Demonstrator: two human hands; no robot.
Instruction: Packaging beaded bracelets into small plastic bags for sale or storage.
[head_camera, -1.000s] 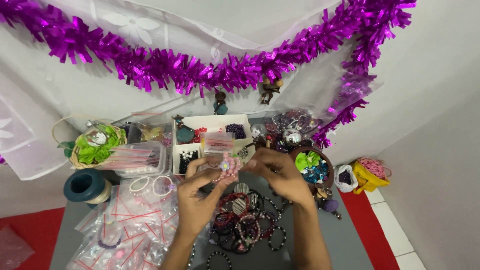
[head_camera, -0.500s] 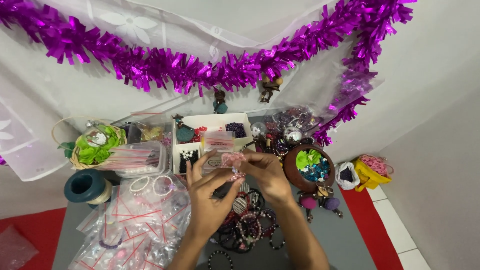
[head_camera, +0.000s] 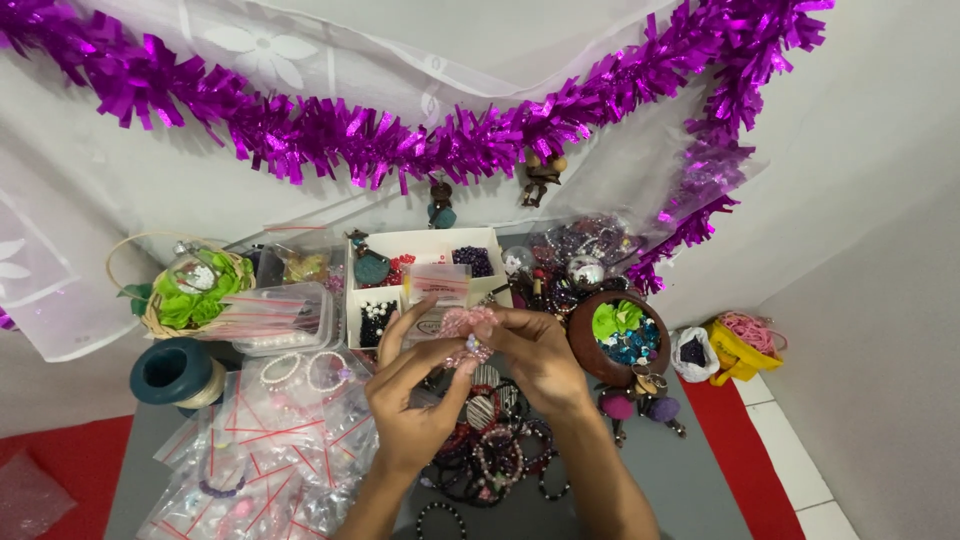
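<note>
My left hand (head_camera: 415, 395) and my right hand (head_camera: 540, 355) meet at the middle of the view. Together their fingertips pinch a small pink beaded ornament (head_camera: 465, 325) with a few beads hanging under it. They hold it just in front of a white divided bead box (head_camera: 420, 243) with a small clear zip bag (head_camera: 437, 283) standing in it. Under my hands lies a heap of beaded bracelets (head_camera: 490, 455) on the grey table top (head_camera: 680, 480).
Several clear zip bags with red seals (head_camera: 260, 450) lie at the left, by a teal spool (head_camera: 175, 372), a clear plastic tub (head_camera: 280, 318) and a basket with a green flower (head_camera: 185, 290). A brown bowl (head_camera: 585, 345) of beads sits right. Purple tinsel (head_camera: 400, 140) hangs along the wall.
My hands have drawn closer together around the pink ornament and lifted it slightly towards the bead box. Nothing else has moved.
</note>
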